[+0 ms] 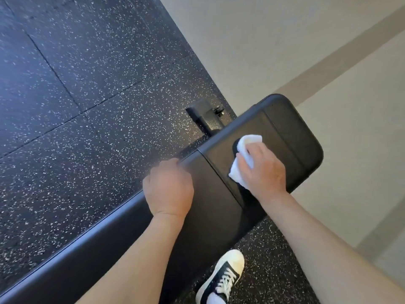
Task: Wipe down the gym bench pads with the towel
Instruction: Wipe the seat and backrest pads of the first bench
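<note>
A black padded gym bench runs from the lower left to the upper right. Its shorter seat pad (289,132) lies at the far end and the long back pad (210,207) lies nearer me. A folded white towel (247,150) lies on the seat pad near the seam between the pads. My right hand (263,170) lies over the towel with its fingers curled on it, pressing it to the pad. My left hand (168,187) grips the far edge of the back pad, with its fingers curled over the rim.
Black speckled rubber floor tiles (87,106) spread to the left. A beige wall (306,51) stands close behind the bench's far end. The bench's black metal foot with a knob (206,115) sticks out on the floor. My black and white sneaker (223,279) stands beside the bench.
</note>
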